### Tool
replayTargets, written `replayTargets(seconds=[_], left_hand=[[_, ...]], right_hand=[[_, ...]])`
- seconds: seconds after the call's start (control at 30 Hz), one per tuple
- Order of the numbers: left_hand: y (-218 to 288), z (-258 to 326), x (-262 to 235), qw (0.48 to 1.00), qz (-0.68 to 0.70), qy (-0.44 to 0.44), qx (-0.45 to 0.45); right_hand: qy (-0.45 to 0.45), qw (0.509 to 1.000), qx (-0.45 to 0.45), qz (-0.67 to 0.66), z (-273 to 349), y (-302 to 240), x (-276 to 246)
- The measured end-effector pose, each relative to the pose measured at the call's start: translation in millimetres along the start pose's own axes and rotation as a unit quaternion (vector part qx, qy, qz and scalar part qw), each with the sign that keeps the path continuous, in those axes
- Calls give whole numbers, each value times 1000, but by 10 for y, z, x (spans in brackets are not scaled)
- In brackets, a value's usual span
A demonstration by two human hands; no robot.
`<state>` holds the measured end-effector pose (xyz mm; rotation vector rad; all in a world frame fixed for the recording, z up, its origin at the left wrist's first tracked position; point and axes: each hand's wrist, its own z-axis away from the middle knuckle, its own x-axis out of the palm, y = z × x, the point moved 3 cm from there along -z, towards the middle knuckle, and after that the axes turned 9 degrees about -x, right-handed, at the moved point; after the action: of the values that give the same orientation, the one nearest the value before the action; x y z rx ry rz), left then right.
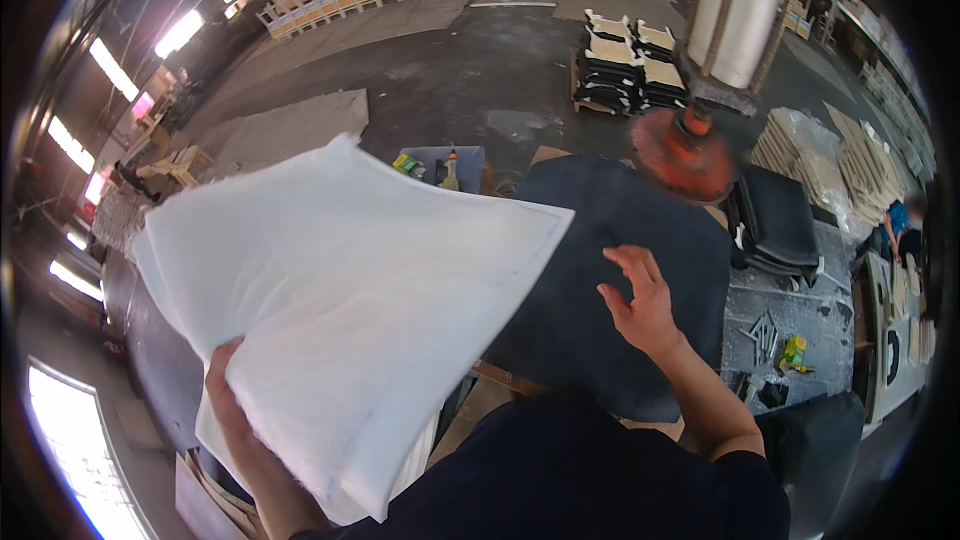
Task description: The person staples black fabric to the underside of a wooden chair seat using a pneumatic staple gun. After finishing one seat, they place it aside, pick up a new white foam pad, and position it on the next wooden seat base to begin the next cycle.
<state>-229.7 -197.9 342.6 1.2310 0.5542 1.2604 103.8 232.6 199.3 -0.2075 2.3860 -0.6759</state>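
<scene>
My left hand [232,410] grips the edge of a large white sheet of padding [330,290]; its fingers press into a fold on the left side. The sheet is raised and tilted, with its far corner peaked and its right corner jutting out over a black sheet of material [560,310]. That black sheet has rounded edges and lies on the work table; it looks like leather or fabric. Above its right part my right hand [645,305] is open, thumb and fingers apart, with nothing in it. Part of the black sheet is hidden behind the padding.
A red-orange disc-shaped object [690,155] stands past the black sheet. Black cushions [775,220], metal rods [762,338] and a yellow-green packet [794,352] lie to the right. A grey bin [470,162] sits beyond the padding. Stacked seats [630,60] stand farther off; another person [900,225] is at far right.
</scene>
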Motion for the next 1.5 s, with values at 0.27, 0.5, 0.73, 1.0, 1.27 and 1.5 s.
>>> replayTargets(seconds=[0.27, 0.5, 0.73, 1.0, 1.27, 1.5], left_hand=[[228, 288, 547, 995, -80, 55, 29], [83, 514, 837, 999, 24, 32, -5], [518, 433, 910, 995, -3, -23, 97], [1447, 132, 917, 919, -55, -132, 369], [-14, -1186, -1207, 977, 76, 47, 195], [-910, -1602, 198, 961, 185, -195, 69]], right_hand=[[-296, 896, -244, -225, -1534, -828, -1], [-158, 923, -350, -40, -1007, -1155, 488], [-40, 927, -350, -127, -1364, -1214, 496], [-30, 949, -44, -310, -2411, -1465, -176], [39, 897, -32, -439, -2415, -1547, -1015], [96, 886, 23, -453, -2623, -1390, -1222]])
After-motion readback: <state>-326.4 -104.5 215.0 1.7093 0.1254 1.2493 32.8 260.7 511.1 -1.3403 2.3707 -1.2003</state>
